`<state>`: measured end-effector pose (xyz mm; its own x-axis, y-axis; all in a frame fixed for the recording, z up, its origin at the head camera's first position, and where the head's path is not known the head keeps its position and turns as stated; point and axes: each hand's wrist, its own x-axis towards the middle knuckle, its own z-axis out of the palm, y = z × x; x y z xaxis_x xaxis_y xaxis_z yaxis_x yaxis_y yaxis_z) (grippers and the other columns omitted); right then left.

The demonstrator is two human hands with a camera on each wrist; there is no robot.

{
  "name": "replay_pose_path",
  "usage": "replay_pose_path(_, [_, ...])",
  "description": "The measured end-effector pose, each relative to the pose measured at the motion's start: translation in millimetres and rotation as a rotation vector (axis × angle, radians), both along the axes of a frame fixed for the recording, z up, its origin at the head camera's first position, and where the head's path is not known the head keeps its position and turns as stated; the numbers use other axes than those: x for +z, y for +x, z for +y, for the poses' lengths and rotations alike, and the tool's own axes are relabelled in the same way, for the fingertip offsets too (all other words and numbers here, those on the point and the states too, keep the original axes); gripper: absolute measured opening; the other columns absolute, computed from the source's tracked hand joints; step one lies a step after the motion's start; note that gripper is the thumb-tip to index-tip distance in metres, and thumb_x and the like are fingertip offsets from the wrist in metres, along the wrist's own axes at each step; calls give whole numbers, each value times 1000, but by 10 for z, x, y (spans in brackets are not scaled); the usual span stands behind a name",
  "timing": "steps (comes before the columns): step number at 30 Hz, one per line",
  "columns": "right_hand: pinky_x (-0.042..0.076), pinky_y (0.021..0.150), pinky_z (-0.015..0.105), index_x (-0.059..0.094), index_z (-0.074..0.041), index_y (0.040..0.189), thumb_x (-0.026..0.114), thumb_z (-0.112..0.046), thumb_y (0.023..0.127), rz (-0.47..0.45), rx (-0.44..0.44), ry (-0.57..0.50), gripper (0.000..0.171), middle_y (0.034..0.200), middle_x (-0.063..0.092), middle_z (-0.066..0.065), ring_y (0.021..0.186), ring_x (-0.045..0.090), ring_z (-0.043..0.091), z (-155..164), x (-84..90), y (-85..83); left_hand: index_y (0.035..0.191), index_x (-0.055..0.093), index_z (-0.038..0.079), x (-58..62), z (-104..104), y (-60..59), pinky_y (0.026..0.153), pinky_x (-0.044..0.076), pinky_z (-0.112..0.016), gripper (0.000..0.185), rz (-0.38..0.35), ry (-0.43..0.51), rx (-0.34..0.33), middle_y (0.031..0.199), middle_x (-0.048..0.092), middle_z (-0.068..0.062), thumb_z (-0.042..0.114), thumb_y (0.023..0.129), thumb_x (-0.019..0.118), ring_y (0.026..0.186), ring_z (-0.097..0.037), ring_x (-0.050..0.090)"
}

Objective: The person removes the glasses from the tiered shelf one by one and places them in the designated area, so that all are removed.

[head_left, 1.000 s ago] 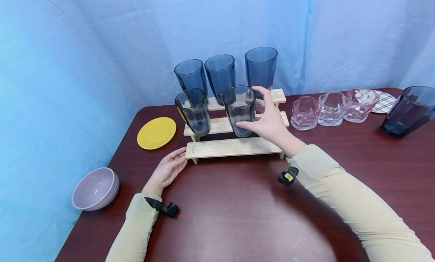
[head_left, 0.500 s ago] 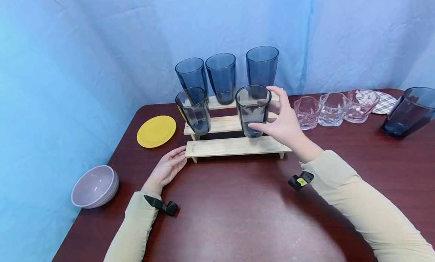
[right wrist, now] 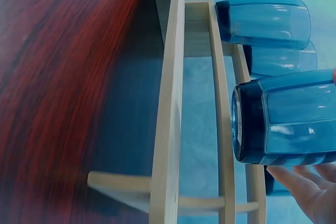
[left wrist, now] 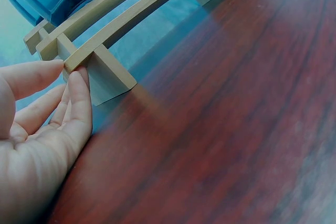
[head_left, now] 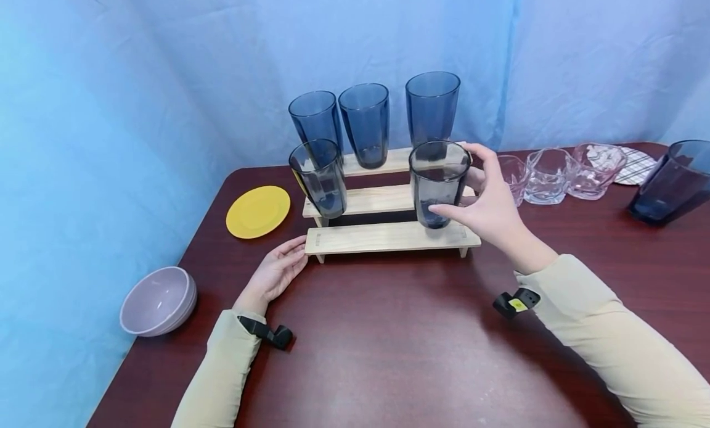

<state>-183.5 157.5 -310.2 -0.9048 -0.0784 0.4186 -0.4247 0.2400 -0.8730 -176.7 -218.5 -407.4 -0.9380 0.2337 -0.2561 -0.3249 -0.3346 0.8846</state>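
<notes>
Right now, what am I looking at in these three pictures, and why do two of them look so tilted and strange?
These are a person's two bare hands, not a machine. The big picture comes from a camera on the person's head, looking down at a dark red table. The two odd ones come from small cameras strapped to each wrist, so they sit very close and sideways.

On the table stands a wooden step rack with tall blue glasses on it. The right hand has its grip round one blue glass, at the right end of the rack, with its base near the lowest step. The left hand holds nothing; its fingertips touch the rack's left corner.

Around them lie a yellow plate, a pale purple bowl, some clear glasses and another blue glass.
</notes>
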Motion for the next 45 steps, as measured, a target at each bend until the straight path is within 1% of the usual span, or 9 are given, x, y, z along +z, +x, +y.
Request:
replay_pose_path(3, [55, 70, 18, 28, -22, 140, 81, 6, 66, 21, -22, 15, 95, 115, 61, -1, 97, 60, 0, 79, -14, 22, 148, 17, -6, -1, 4, -2, 83, 50, -15, 55, 11, -3, -3, 104, 58, 2, -9, 97, 37, 91, -5, 59])
replay_pose_path(8, [53, 71, 14, 30, -24, 139, 83, 3, 65, 11, -79, 63, 95, 112, 60, -7, 98, 58, -5, 189, -32, 70, 148, 16, -6, -1, -3, 0, 82, 49, -14, 55, 15, -19, -2, 104, 57, 2, -9, 97, 36, 91, -4, 59])
replay_pose_path(13, [53, 69, 13, 31, -24, 138, 81, 8, 65, 13, -84, 35, 95, 107, 62, -16, 91, 61, -4, 313, -44, 104, 148, 15, -7, 5, -16, 6, 82, 49, -14, 54, 22, -21, -7, 105, 57, 2, -9, 97, 36, 92, -4, 59])
replay_pose_path(16, [53, 67, 13, 31, -24, 138, 80, 11, 64, 17, -90, 8, 95, 104, 62, -17, 88, 63, -2, 398, -45, 116, 148, 15, -7, 11, -19, 9, 82, 49, -14, 54, 24, -21, -2, 106, 58, 2, -9, 97, 35, 92, -4, 60])
replay_pose_path(23, [53, 69, 12, 32, -24, 138, 77, 14, 65, -9, -137, -10, 94, 103, 61, -18, 94, 60, -4, 606, -88, 146, 148, 17, -6, -11, -5, 9, 82, 50, -15, 54, -5, -2, 2, 105, 60, 2, -9, 97, 36, 91, -5, 60])
replay_pose_path(32, [52, 65, 11, 31, -28, 137, 78, 9, 69, -91, -213, 20, 90, 97, 60, -19, 88, 60, -6, 841, -212, 147, 148, 16, -6, -57, -25, 39, 83, 50, -15, 54, 10, 4, -4, 105, 61, 3, -9, 97, 35, 91, -4, 60])
replay_pose_path(38, [50, 64, 9, 27, -29, 141, 77, 3, 72, -136, -270, 66, 91, 99, 55, -21, 87, 57, -8, 1010, -248, 165, 148, 16, -6, -54, -31, 47, 82, 50, -15, 54, 8, 9, -3, 103, 61, 3, -9, 97, 35, 91, -4, 60])
replay_pose_path(42, [47, 66, 5, 23, -28, 143, 77, 1, 73, -167, -303, 88, 93, 99, 53, -23, 87, 55, -10, 1164, -269, 163, 147, 17, -6, -59, -21, 41, 82, 50, -15, 54, 7, 13, -11, 103, 62, 3, -9, 97, 36, 91, -4, 60])
replay_pose_path(45, [44, 68, 2, 22, -30, 144, 79, -3, 73, -188, -350, 121, 94, 103, 47, -26, 88, 51, -12, 1285, -284, 157, 147, 19, -6, -56, -10, 34, 82, 51, -15, 53, -1, 16, -3, 102, 62, 2, -9, 97, 36, 91, -4, 61])
